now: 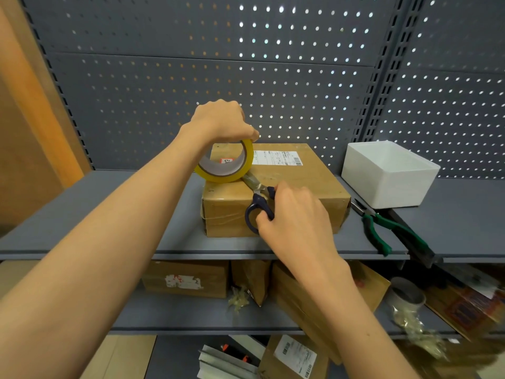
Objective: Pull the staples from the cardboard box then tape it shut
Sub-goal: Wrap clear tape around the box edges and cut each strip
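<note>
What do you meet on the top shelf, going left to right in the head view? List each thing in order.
tape roll → scissors → green-handled pliers → white bin

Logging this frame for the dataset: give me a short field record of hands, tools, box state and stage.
left hand: grips tape roll from above, over box
right hand: holds scissors, blades at the tape near the roll
cardboard box: flaps closed, on shelf, label on top
pliers: idle, right of box
white bin: right of box; inside not fully seen
stage: taping, likely about to cut
</note>
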